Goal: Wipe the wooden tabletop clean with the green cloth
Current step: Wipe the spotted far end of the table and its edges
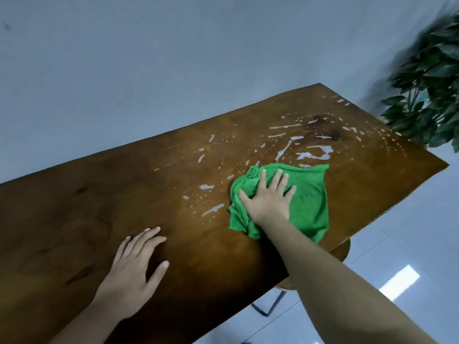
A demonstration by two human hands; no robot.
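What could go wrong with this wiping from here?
The cloth is bunched under the right hand, so it may smear the white streaks rather than lift them. Droplets reach the far table corner by the plant and might be missed. Wiping toward the near edge could push liquid onto the floor.

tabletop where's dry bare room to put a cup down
Bare dry wood runs from the left hand to the left end of the tabletop. A dry strip lies between the cloth and the right edge. Crowded: wet streaks spread beyond and left of the cloth, which the right hand presses, up to the corner by the plant.
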